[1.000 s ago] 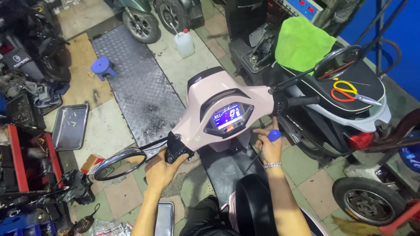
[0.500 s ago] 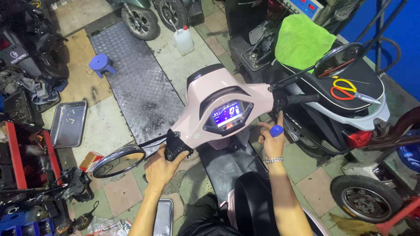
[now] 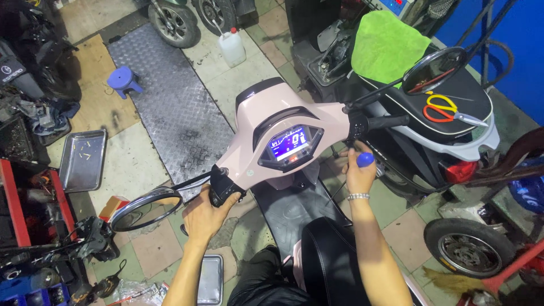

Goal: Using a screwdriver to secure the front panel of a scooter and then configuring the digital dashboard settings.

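Little changed over the last second: left hand (image 3: 205,214) stayed clamped on the scooter's left grip (image 3: 225,190), right-hand fingers (image 3: 359,171) stayed closed around the blue-handled screwdriver (image 3: 365,159) under the right grip (image 3: 381,122).

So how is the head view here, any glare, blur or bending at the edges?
Head view: sharp and evenly lit; the scooter's lit screen glows bright blue but stays readable; left hand on the grip and right hand with the blue-handled tool show no blur; wide-lens bending at the edges; far left corner dark.
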